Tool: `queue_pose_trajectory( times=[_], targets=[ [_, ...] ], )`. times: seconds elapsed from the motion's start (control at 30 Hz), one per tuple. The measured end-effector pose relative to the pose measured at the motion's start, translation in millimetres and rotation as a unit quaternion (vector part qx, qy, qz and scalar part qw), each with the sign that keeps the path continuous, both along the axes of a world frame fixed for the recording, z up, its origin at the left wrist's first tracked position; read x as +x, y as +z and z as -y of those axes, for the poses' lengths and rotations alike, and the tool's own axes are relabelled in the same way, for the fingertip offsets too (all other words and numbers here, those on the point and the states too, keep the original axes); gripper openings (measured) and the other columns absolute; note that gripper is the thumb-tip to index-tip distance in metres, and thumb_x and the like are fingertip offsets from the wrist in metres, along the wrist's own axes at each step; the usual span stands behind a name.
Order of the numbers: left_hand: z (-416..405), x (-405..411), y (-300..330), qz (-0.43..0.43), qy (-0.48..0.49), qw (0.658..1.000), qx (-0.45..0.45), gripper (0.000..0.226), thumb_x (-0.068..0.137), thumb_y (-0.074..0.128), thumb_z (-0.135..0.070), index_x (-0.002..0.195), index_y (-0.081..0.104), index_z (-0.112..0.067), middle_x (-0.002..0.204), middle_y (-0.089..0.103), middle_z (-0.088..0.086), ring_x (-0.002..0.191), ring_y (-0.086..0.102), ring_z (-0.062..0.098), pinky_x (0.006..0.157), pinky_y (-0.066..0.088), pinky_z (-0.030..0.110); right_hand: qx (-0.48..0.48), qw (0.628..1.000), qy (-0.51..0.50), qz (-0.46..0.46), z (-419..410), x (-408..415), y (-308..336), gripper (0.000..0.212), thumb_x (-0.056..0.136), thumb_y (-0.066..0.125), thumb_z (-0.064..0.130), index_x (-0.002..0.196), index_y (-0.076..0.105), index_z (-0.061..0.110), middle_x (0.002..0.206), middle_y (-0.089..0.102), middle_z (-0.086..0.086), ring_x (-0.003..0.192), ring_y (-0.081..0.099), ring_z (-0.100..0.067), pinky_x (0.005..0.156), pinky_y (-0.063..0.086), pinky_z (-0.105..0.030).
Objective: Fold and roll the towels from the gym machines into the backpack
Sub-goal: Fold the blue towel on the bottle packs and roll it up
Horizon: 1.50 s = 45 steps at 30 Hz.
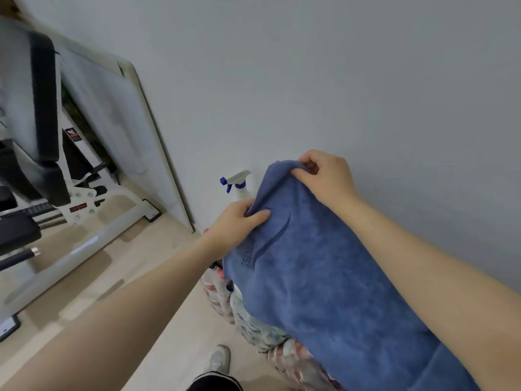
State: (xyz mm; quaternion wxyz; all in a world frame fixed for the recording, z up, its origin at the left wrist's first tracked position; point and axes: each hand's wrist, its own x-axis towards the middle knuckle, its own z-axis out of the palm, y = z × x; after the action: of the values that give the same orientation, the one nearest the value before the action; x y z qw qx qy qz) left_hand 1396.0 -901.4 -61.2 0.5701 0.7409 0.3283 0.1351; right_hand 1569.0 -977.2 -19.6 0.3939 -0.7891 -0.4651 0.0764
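I have the blue towel (pixel 324 277) held up, left hand (pixel 235 227) and right hand (pixel 324 176) fingers pinching its top edge; folding barely begun, rolling and packing remain, no backpack visible.

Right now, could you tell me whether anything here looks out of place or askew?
Nothing looks spilled or damaged. The blue towel hangs unfolded, pinched at its top edge by the left hand and the right hand. A spray bottle stands upright by the wall behind it.

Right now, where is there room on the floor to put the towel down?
The bare floor between the gym machine and the patterned bundle is free. By the wall it is crowded: the spray bottle and bundle sit under the blue towel.
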Motion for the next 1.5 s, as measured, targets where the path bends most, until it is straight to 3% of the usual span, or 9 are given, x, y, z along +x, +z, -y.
queue_pose_trajectory(
  times=[0.2,0.4,0.5,0.8,0.93,1.03,1.2,1.37,1.5],
  targets=[
    [-69,9,6,-0.027,0.034,0.992,0.118,0.033,0.091,0.053,-0.029,0.083,0.056,0.003,0.077,0.061,0.016,0.070,0.052,0.021,0.065,0.041,0.036,0.000,0.998,-0.068,0.013,-38,3,-6,0.009,0.087,0.056,0.016,0.084,0.063,0.010,0.077,0.062,0.000,0.073,0.054,-0.016,0.065,0.041,-0.027],
    [-82,24,-21,-0.118,-0.079,0.949,0.282,0.044,0.087,0.057,-0.018,0.127,0.043,-0.009,0.123,0.048,0.007,0.112,0.049,0.022,0.085,0.039,0.027,-0.112,0.991,-0.067,0.033,-36,-6,-40,0.029,0.093,0.048,0.012,0.121,0.055,0.011,0.124,0.057,-0.005,0.111,0.054,-0.019,0.094,0.045,-0.033],
    [-66,45,-20,-0.071,-0.184,0.927,0.319,0.033,0.088,0.055,-0.016,0.121,0.051,-0.008,0.123,0.047,0.008,0.110,0.050,0.023,0.089,0.041,0.031,-0.140,0.985,-0.095,0.042,-4,-11,-43,0.024,0.093,0.046,0.015,0.114,0.058,0.015,0.119,0.057,-0.001,0.105,0.054,-0.018,0.090,0.046,-0.038],
    [52,99,-30,0.074,-0.509,0.779,0.358,0.036,0.092,0.048,-0.023,0.126,0.049,-0.011,0.137,0.044,0.001,0.122,0.045,0.021,0.098,0.037,0.030,-0.248,0.911,-0.326,0.058,170,-58,-44,0.022,0.088,0.054,0.019,0.109,0.060,0.013,0.117,0.057,-0.002,0.110,0.052,-0.023,0.089,0.043,-0.036],
    [103,104,-36,0.053,-0.573,0.715,0.398,0.052,0.096,0.040,-0.036,0.142,0.032,-0.014,0.154,0.022,0.002,0.140,0.022,0.017,0.112,0.017,0.026,-0.418,0.841,-0.339,0.051,239,-82,-44,0.045,0.086,0.055,0.043,0.122,0.051,0.016,0.127,0.048,-0.003,0.112,0.050,-0.024,0.089,0.043,-0.037],
    [129,110,-44,0.014,-0.579,0.675,0.456,0.061,0.096,0.032,-0.045,0.147,0.018,-0.015,0.157,0.010,0.006,0.144,0.010,0.020,0.116,0.005,0.030,-0.443,0.837,-0.323,0.002,258,-95,-49,0.055,0.084,0.054,0.052,0.124,0.046,0.016,0.127,0.045,-0.001,0.108,0.054,-0.023,0.083,0.047,-0.037],
    [148,119,-47,-0.046,-0.560,0.678,0.474,0.074,0.090,0.025,-0.062,0.148,0.003,-0.021,0.157,-0.004,0.006,0.145,-0.002,0.021,0.118,0.000,0.035,-0.422,0.846,-0.324,0.035,258,-87,-59,0.024,0.089,0.050,0.029,0.104,0.045,0.010,0.112,0.045,-0.006,0.087,0.054,-0.026,0.058,0.035,-0.032],
    [152,123,-53,-0.069,-0.545,0.663,0.508,0.106,0.057,0.000,-0.080,0.147,-0.004,-0.025,0.157,-0.008,0.002,0.145,-0.004,0.019,0.117,-0.004,0.033,-0.427,0.867,-0.254,0.023,271,-61,-57,0.007,0.093,0.039,0.014,0.093,0.046,0.013,0.105,0.052,-0.012,0.090,0.056,-0.032,0.064,0.035,-0.034],
    [156,126,-53,-0.082,-0.524,0.686,0.498,0.105,0.063,0.012,-0.082,0.148,-0.003,-0.021,0.157,-0.005,0.000,0.145,-0.003,0.017,0.118,-0.002,0.033,-0.386,0.880,-0.276,0.007,290,-27,-38,0.005,0.090,0.041,0.014,0.085,0.043,0.017,0.098,0.057,-0.012,0.085,0.051,-0.028,0.065,0.036,-0.034]
  ],
)
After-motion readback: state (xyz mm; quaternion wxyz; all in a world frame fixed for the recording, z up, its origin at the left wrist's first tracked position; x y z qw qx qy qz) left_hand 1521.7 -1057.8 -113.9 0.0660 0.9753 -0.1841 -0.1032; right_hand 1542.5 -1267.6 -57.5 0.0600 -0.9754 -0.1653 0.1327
